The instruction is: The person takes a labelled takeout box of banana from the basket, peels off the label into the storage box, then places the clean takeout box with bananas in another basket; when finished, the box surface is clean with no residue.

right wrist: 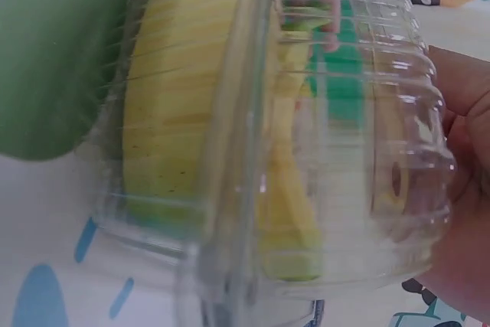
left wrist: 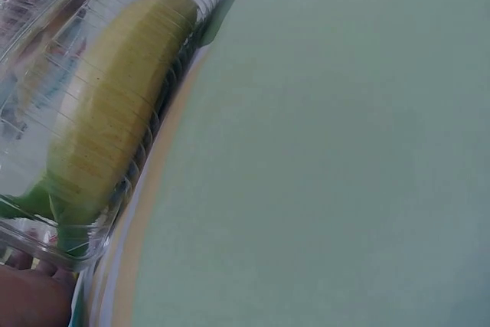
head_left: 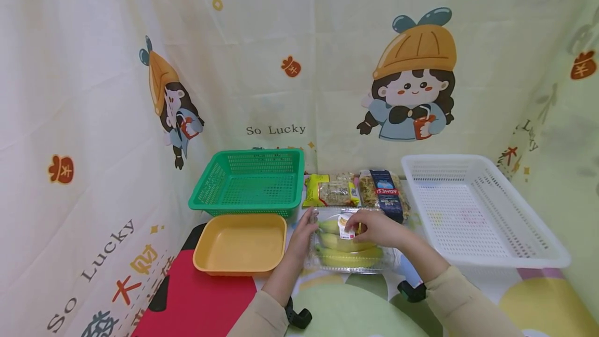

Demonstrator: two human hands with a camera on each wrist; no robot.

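Observation:
A clear plastic clamshell box [head_left: 390, 259] holding several yellow-green bananas [head_left: 351, 258] lies on the table in front of me. My left hand [head_left: 299, 241] grips the box at its left side; in the left wrist view its fingers [left wrist: 31, 296] are at the corner by the banana stems. A white label [head_left: 343, 222] with a banana picture is at the top of the lid. With curled fingers, my right hand [head_left: 376, 228] pinches at this label. In the right wrist view the ridged lid [right wrist: 383, 135] stands between the camera and part of that hand [right wrist: 459, 189].
Left of the box stand a green basket [head_left: 198, 203] and, nearer, an orange tub [head_left: 238, 270]. Behind it lie a yellow food packet [head_left: 320, 199] and a pasta bag [head_left: 386, 191] with a dark blue label. A white basket [head_left: 538, 233] is at right.

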